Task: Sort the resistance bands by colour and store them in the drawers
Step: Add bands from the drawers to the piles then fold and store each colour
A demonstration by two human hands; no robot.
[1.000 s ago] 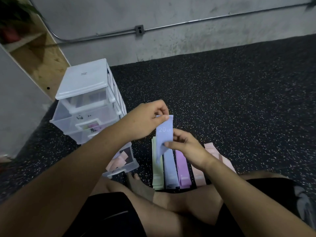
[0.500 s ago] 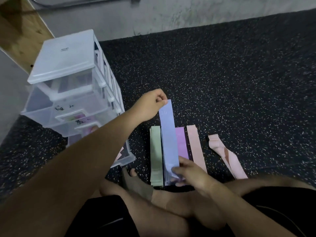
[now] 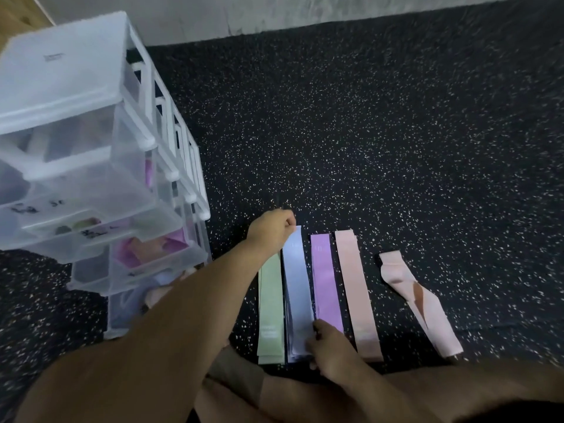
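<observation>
Flat stacks of resistance bands lie side by side on the floor: green (image 3: 270,303), blue (image 3: 297,285), purple (image 3: 326,282) and peach (image 3: 357,288). A twisted pale pink band (image 3: 419,300) lies apart to the right. My left hand (image 3: 271,228) pinches the far end of the top blue band. My right hand (image 3: 328,346) holds its near end down on the blue stack. The band lies stretched flat along the stack.
A clear plastic drawer tower (image 3: 91,166) stands at the left, its lower drawers pulled out with pink, purple and blue bands inside. My crossed legs (image 3: 274,392) are at the bottom. Black speckled rubber floor (image 3: 396,132) spreads to a grey wall.
The blue band was held up between both hands a second ago. It has been stretched out and lowered flat onto the blue stack. The camera tilted down.
</observation>
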